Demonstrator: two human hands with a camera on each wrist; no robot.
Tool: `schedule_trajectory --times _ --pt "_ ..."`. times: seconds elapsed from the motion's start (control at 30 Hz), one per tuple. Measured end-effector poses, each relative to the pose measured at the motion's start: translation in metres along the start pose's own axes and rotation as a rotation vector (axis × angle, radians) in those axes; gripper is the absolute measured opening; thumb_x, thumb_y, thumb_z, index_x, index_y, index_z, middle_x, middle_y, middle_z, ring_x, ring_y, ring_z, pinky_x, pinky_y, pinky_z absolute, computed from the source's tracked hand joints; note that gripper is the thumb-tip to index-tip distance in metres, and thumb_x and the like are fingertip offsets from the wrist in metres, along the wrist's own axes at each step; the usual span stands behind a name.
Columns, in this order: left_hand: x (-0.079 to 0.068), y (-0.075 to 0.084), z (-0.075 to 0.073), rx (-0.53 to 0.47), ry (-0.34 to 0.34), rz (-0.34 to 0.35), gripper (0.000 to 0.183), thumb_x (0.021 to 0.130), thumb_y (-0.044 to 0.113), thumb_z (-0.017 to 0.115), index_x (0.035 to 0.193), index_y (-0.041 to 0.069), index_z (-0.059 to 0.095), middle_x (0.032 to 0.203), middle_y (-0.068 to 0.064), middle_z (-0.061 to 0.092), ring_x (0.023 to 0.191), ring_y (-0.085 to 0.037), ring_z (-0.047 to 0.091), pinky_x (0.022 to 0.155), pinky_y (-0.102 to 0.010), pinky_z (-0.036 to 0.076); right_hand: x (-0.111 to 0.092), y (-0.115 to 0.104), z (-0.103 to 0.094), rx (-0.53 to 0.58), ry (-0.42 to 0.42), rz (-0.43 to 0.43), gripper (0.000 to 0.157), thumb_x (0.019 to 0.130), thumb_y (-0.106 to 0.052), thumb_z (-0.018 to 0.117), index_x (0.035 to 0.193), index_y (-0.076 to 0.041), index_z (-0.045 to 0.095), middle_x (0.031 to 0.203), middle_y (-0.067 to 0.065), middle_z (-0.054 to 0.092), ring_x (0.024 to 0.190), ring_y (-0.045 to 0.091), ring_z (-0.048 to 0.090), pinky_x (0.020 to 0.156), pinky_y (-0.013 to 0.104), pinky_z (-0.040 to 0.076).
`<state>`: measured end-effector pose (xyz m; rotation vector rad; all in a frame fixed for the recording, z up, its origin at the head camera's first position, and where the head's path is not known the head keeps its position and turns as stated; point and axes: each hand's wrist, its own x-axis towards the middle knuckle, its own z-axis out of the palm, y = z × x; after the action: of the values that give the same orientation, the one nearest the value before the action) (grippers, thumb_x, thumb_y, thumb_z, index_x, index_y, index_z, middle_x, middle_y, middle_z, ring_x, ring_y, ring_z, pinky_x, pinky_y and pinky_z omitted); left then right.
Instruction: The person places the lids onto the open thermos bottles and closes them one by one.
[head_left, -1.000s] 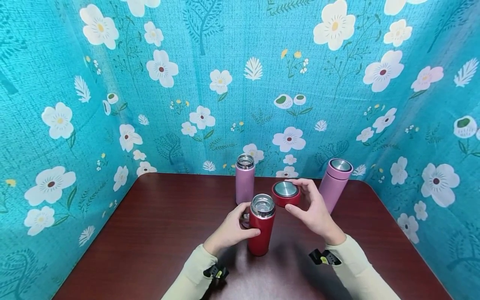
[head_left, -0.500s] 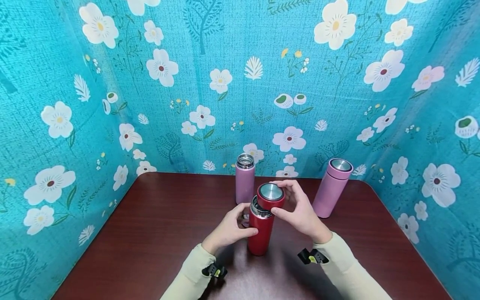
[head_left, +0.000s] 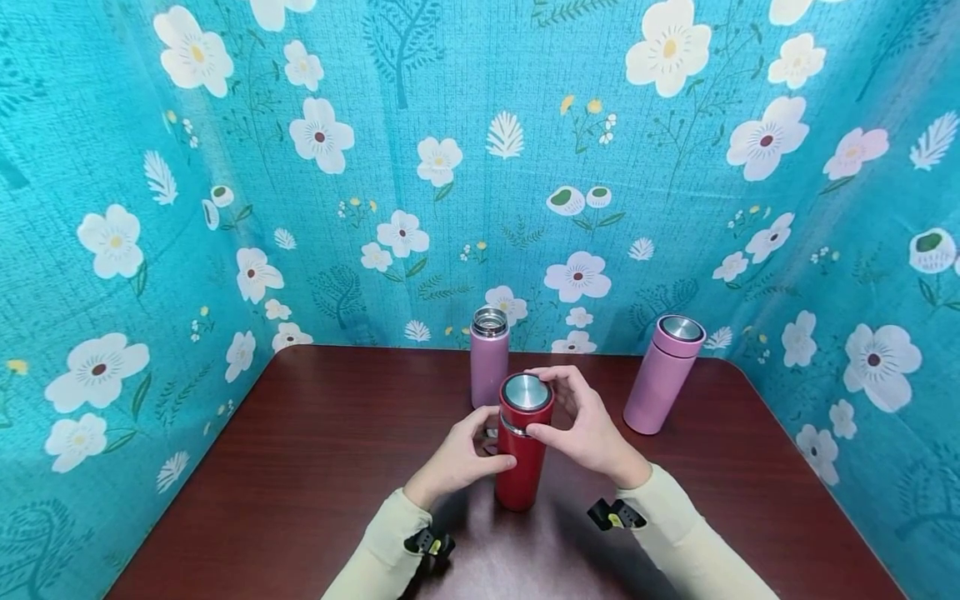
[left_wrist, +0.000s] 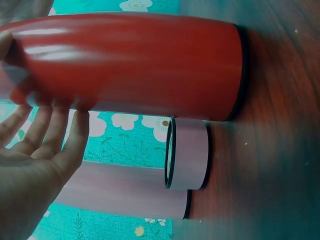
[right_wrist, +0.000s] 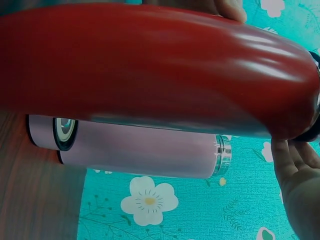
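A red thermos [head_left: 521, 477] stands upright near the middle of the table. My left hand [head_left: 459, 460] grips its body from the left, thumb across the near side and the other fingers behind. On the thermos's mouth sits its red lid [head_left: 527, 400] with a steel disc top, and a thin strip of steel neck shows beneath. My right hand [head_left: 588, 435] holds this lid between thumb and fingers from the right. In the left wrist view, fingertips [left_wrist: 80, 102] lie against the red body.
Behind the red thermos stands a pink thermos [head_left: 490, 367], its steel mouth uncovered. A pink lid [left_wrist: 192, 155] rests on the table close to it, mostly hidden in the head view. Another pink thermos [head_left: 660, 383], lidded, stands at the right. A flowered turquoise cloth [head_left: 360, 250] surrounds the table [head_left: 322, 467].
My right hand has brought the red lid leftward from beside the thermos onto its mouth, covering the opening. My left hand has kept its grip on the body in nearly the same place.
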<state>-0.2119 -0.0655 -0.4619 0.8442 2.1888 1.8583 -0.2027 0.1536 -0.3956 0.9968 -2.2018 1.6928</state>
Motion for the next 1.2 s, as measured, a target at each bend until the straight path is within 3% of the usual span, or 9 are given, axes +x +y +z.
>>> schedule_trajectory --times 0.17,0.4,0.77,1.0,1.2 --pt "-0.001 -0.001 0.001 0.016 0.023 0.037 0.055 0.081 0.02 0.074 0.13 0.017 0.05 0.116 -0.002 0.059 0.093 -0.035 0.06 0.074 -0.044 0.055 -0.001 -0.006 0.001 -0.009 -0.009 0.019 0.063 0.074 0.003 0.076 0.125 -0.007 0.041 0.133 0.009 0.05 0.119 0.02 0.05 0.098 0.029 0.042" --pt "-0.001 -0.002 0.002 0.016 0.028 0.026 0.056 0.08 0.022 0.075 0.13 0.02 0.05 0.115 0.001 0.059 0.094 -0.034 0.06 0.075 -0.042 0.055 0.0 -0.029 0.0 -0.024 -0.044 0.021 0.061 0.073 0.007 0.074 0.124 0.002 0.04 0.132 0.016 0.049 0.118 0.02 0.051 0.096 0.031 0.044" --pt "-0.001 0.0 0.002 0.01 0.03 0.021 0.056 0.08 0.022 0.076 0.13 0.019 0.05 0.114 -0.001 0.059 0.094 -0.035 0.06 0.076 -0.046 0.054 -0.003 0.006 -0.005 0.032 -0.097 -0.032 0.066 0.079 0.002 0.07 0.135 -0.01 0.037 0.135 0.006 0.048 0.121 0.025 0.048 0.098 0.033 0.043" --pt "-0.001 -0.001 0.002 -0.006 0.026 0.021 0.055 0.081 0.016 0.074 0.13 0.015 0.05 0.114 -0.005 0.059 0.095 -0.033 0.06 0.077 -0.043 0.054 -0.003 0.009 -0.008 0.051 -0.145 0.013 0.07 0.083 -0.008 0.067 0.143 -0.011 0.032 0.135 0.009 0.048 0.122 0.023 0.049 0.097 0.037 0.044" --pt "-0.002 -0.002 0.001 -0.017 0.017 0.0 0.058 0.08 0.019 0.075 0.131 0.019 0.049 0.118 -0.001 0.057 0.101 -0.03 0.059 0.08 -0.043 0.053 -0.003 0.01 -0.007 0.043 -0.141 0.026 0.065 0.084 -0.009 0.066 0.142 -0.013 0.036 0.129 0.008 0.053 0.116 0.024 0.054 0.094 0.037 0.046"
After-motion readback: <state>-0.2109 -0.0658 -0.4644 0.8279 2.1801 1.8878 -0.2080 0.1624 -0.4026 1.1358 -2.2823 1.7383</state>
